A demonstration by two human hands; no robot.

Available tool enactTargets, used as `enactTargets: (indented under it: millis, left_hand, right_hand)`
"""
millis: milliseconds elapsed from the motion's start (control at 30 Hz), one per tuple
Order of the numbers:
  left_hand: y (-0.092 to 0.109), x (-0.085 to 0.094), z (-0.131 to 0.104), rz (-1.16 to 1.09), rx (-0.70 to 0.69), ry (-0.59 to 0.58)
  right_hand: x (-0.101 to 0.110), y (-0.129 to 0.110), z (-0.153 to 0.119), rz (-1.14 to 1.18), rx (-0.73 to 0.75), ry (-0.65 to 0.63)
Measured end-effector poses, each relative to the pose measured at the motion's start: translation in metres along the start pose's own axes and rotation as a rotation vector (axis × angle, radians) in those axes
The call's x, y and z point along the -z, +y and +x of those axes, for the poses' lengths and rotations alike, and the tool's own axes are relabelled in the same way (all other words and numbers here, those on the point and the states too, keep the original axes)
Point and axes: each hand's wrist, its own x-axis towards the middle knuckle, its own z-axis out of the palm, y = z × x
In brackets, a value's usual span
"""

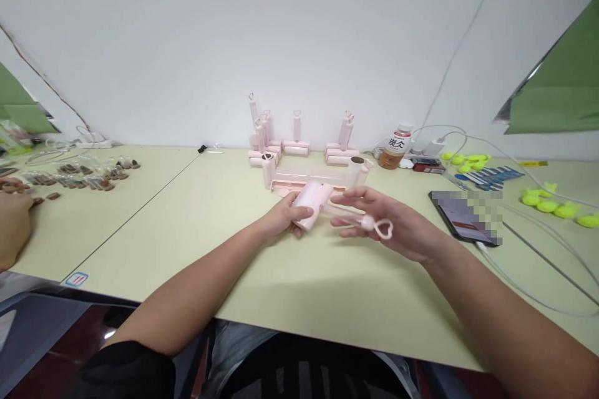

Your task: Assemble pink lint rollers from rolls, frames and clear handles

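Note:
My left hand [281, 217] is closed around the pale pink, covered head of a lint roller [314, 196], thumb on top. The roller's handle points right and ends in a heart-shaped loop. Around that handle, my right hand [402, 219] has its fingers stretched out and apart; whether they touch it I cannot tell. Just behind the roller lies a pink open holder [285, 187] with a clear strip, partly hidden by the roller. At its ends stand a small pale cylinder [268, 171] and a paper roll [356, 168] with a dark core.
Several finished-looking pink lint rollers [296, 147] stand by the wall. To the right are a drink bottle [395, 146], a phone [463, 218] with a white cable, and yellow-green pieces [547, 202]. Small bagged items [79, 174] and another person's hand [14, 224] are at left.

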Motion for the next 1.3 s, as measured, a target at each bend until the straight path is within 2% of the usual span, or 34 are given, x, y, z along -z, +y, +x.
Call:
enactTargets:
  millis: [67,133,233,367,433,500,567,633,733,800,933,1067,1300]
  left_hand:
    - [0.001,0.004,0.002,-0.106,0.020,-0.008]
    - [0.001,0.006,0.004,-0.181,0.044,0.000]
    - [0.002,0.010,0.006,-0.254,0.079,-0.034]
    - [0.011,0.017,0.006,-0.330,0.048,-0.101]
    - [0.016,0.020,0.006,-0.361,0.014,-0.038]
    - [0.017,0.021,0.007,-0.369,-0.015,0.078]
    - [0.014,0.018,0.009,-0.334,-0.008,0.175]
    - [0.006,0.011,0.010,-0.249,0.030,0.214]
    - [-0.008,-0.004,0.008,-0.046,0.064,0.178]
    - [-0.015,-0.012,0.003,0.122,0.058,0.085]
    - [-0.015,-0.020,-0.009,0.327,0.059,-0.050]
    - [-0.009,-0.021,-0.015,0.318,0.116,-0.060]
    - [-0.010,-0.024,-0.015,0.375,0.147,-0.070]
  right_hand:
    - [0.001,-0.002,0.001,-0.021,0.115,0.026]
    - [-0.003,0.000,0.005,-0.084,0.196,0.128]
    - [-0.012,-0.001,0.017,-0.165,0.245,0.259]
    - [-0.013,-0.024,0.042,-0.195,0.285,0.289]
    - [-0.009,-0.041,0.061,-0.203,0.321,0.298]
    - [-0.003,-0.057,0.086,-0.210,0.386,0.363]
    - [0.004,-0.068,0.118,-0.265,0.462,0.459]
    - [0.013,-0.071,0.153,-0.319,0.515,0.517]
    - [0.024,-0.065,0.206,-0.346,0.425,0.573]
    - [0.027,-0.054,0.237,-0.421,0.322,0.620]
    - [0.031,-0.028,0.282,-0.568,0.218,0.634]
    - [0.035,-0.010,0.310,-0.646,0.168,0.666]
    - [0.035,-0.004,0.333,-0.728,0.110,0.677]
